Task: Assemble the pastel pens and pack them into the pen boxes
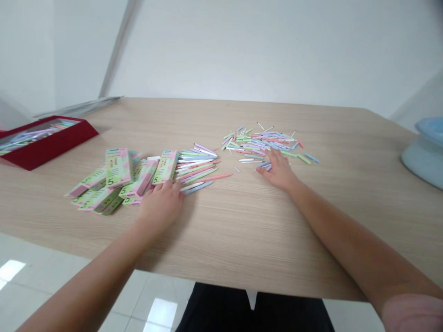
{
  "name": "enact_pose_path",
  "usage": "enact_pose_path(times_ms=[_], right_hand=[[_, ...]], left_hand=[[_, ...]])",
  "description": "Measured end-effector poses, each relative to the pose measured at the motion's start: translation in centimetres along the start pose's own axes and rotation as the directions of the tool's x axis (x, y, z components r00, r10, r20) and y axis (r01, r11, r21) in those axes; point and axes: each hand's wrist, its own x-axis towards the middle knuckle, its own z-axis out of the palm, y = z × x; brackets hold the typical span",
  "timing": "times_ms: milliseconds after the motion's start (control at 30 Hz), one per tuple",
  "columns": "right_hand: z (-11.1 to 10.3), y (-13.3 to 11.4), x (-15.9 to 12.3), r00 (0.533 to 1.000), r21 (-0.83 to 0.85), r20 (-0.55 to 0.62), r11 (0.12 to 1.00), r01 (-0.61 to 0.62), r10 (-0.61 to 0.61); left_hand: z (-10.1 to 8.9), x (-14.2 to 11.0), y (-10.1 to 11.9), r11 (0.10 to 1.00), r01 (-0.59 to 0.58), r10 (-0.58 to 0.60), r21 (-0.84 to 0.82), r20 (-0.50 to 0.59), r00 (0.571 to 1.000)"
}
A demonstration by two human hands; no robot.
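My left hand (162, 199) lies palm down at the near end of a small pink and green box (165, 167) marked 5, its fingertips touching the box and partly hidden. Beside that hand, slim pastel pens (197, 168) lie side by side, tips to the right. My right hand (279, 169) rests at the near edge of a loose heap of pastel pen caps and thin white sticks (256, 140). Its fingers are apart, with a few blue and purple caps (266, 165) between thumb and fingers. More of the small boxes (119, 168) are piled left of my left hand.
A dark red open box (65, 144) with many pastel pens inside stands at the left edge. Behind it lies a flat grey sheet or bag (83, 107). A pale blue rounded object (424, 154) sits at the right. The wooden table (221, 240) ends near my lap.
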Motion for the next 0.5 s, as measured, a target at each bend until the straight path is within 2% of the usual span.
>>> enact_pose_path(times_ms=[67,133,233,333,400,500], right_hand=[[-0.1,-0.1,-0.1,1.000,0.001,-0.004,1.000,0.003,-0.003],[-0.2,-0.2,-0.2,1.000,0.003,-0.010,1.000,0.014,-0.014],[-0.6,-0.4,-0.4,0.998,0.016,-0.039,0.999,0.046,-0.045],[-1.3,-1.4,-0.8,0.982,0.058,-0.102,0.985,0.163,-0.157],[-1.8,-2.6,-1.2,0.949,0.104,-0.078,0.945,0.311,-0.304],[-2.3,-5.0,-2.0,0.838,0.182,0.093,0.836,0.517,-0.538]], left_hand=[[0.7,-0.6,-1.4,1.000,0.002,-0.001,-0.006,0.028,1.000],[1.1,-0.9,-1.8,1.000,-0.013,0.014,-0.027,0.038,0.999],[0.9,-1.2,-1.1,0.997,-0.030,0.034,-0.068,0.045,0.998],[0.5,-1.4,0.4,0.990,-0.057,0.065,-0.131,0.054,0.996],[0.5,-1.3,1.8,0.977,-0.089,0.100,-0.192,0.051,0.994],[0.6,-0.3,4.1,0.938,-0.185,0.198,-0.294,0.015,0.980]])
